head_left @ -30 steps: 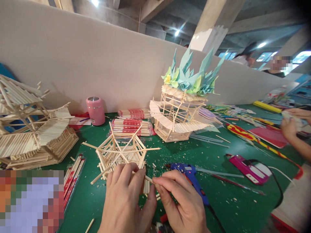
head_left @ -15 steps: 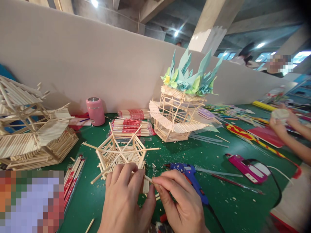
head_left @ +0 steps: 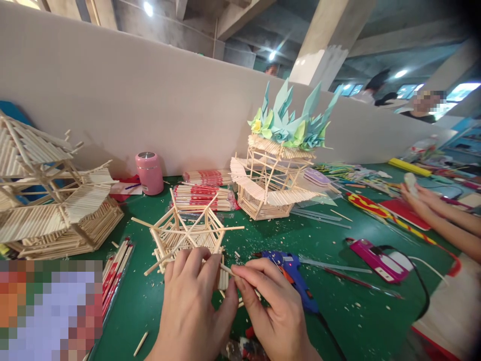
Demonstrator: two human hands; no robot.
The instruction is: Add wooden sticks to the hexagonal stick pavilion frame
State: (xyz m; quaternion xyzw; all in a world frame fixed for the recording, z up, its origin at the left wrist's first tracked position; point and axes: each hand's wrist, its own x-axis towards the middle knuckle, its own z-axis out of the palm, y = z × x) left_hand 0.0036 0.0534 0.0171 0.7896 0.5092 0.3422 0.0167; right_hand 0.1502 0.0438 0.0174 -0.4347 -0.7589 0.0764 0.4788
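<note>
My left hand point(head_left: 193, 306) rests on the near edge of a hexagonal frame of wooden sticks point(head_left: 188, 234) on the green table point(head_left: 330, 240), its fingers curled over the frame's front side. My right hand point(head_left: 272, 306) pinches the end of a thin wooden stick point(head_left: 226, 270) against that same side. Both hands touch at the stick. A blue glue gun point(head_left: 291, 273) lies just right of my right hand.
A finished stick pagoda topped with green paper flowers point(head_left: 280, 165) stands behind. A larger stick structure point(head_left: 48, 200) fills the left. A pink tin point(head_left: 149, 172), stick bundles point(head_left: 203, 196), a pink glue gun point(head_left: 378, 259) and another person's arms point(head_left: 436, 215) at right.
My hands stay on the frame and stick, shifting slightly up. The other person's hands at right have lowered toward the table.
</note>
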